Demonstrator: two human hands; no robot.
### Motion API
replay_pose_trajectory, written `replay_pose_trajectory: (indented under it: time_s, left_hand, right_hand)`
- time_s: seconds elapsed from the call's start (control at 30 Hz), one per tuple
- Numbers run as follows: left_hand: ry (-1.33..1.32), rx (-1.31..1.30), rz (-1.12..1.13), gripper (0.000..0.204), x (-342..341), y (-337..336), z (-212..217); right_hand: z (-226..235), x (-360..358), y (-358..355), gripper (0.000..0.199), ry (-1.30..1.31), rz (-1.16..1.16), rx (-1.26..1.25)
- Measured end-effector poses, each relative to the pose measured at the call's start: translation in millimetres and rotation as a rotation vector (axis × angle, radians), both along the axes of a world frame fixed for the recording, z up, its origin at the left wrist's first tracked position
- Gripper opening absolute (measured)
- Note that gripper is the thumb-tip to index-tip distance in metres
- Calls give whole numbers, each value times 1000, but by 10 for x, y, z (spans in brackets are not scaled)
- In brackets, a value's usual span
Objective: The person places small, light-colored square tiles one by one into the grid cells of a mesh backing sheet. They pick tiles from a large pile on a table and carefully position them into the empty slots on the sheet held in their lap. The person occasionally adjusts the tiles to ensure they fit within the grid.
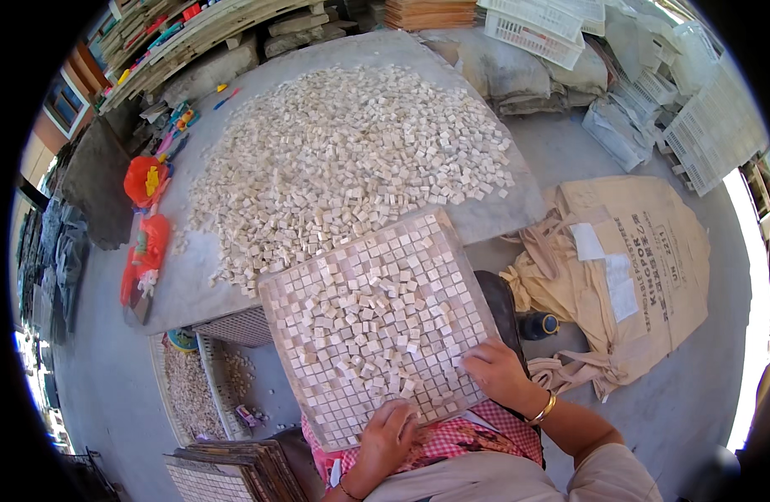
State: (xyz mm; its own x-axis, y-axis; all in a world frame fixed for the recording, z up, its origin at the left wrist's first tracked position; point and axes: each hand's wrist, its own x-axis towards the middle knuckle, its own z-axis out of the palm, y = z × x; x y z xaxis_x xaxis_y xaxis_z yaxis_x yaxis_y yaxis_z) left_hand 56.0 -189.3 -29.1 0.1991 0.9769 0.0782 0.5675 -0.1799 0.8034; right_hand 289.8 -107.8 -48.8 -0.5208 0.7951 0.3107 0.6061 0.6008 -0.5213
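Head view: square grid tray (452, 251) rests tilted on the person's lap, its far edge against the grey table (485, 213). The tray is mostly filled with small pale stone tiles, loose tiles (360, 322) scattered on top. Left hand (389, 435) lies on the tray's near edge, fingers curled together on tiles. Right hand (495, 368) is at the near right edge, fingers bent down, tips touching tiles; can't tell if it grips one. Big tile heap (351, 151) covers the table. Beige sack (628, 268) lies on the floor at right, white crates (536, 29) behind.
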Motion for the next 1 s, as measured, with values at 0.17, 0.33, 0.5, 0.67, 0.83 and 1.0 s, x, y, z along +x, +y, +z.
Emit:
replay_pose_trajectory:
  time_s: [0.17, 0.33, 0.5, 0.67, 0.83, 1.0]
  left_hand:
    - [-27, -41, -13, 25, 23, 8, 11]
    - [-22, -35, -23, 24, 29, 15, 21]
    - [-38, -38, -18, 24, 17, 6, 8]
    - [-37, -19, -24, 24, 23, 12, -8]
    - [-42, -23, -16, 23, 15, 3, -26]
    - [-19, -16, -27, 22, 13, 14, -23]
  right_hand:
    - [28, 7, 40, 14, 19, 44, 16]
    - [86, 19, 130, 15, -25, 117, 6]
    - [196, 6, 148, 19, -7, 13, -77]
    - [94, -15, 243, 21, 8, -24, -22]
    - [152, 39, 417, 23, 4, -95, -94]
    - [111, 4, 554, 19, -18, -17, -103]
